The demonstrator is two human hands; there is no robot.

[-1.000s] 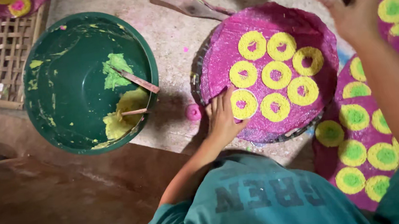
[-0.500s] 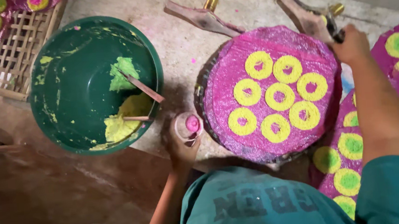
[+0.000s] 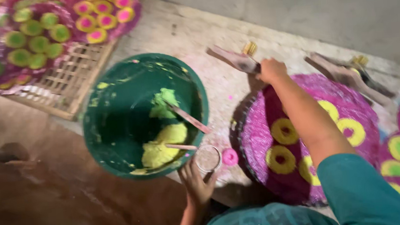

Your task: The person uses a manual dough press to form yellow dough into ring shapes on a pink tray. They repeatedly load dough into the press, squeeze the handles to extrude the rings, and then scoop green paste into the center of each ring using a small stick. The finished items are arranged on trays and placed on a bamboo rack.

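Two bare hands are seen from above over a rough, powder-dusted concrete floor. The left hand [image 3: 197, 183] is set against a small round clear-rimmed cup [image 3: 208, 158], its fingers loosely curled around the near edge; a small pink disc-shaped lid [image 3: 230, 157] lies just beside the cup. The right hand [image 3: 271, 70] is closed around the end of a flat tapered wooden paddle [image 3: 234, 60], fingers pressed together. Under that forearm a round magenta woven mat [image 3: 351, 100] bearing yellow rings is spread. Left of the cup, a deep green plastic basin [image 3: 111, 133] holds soft lumps of green and yellow paste [image 3: 162, 149].
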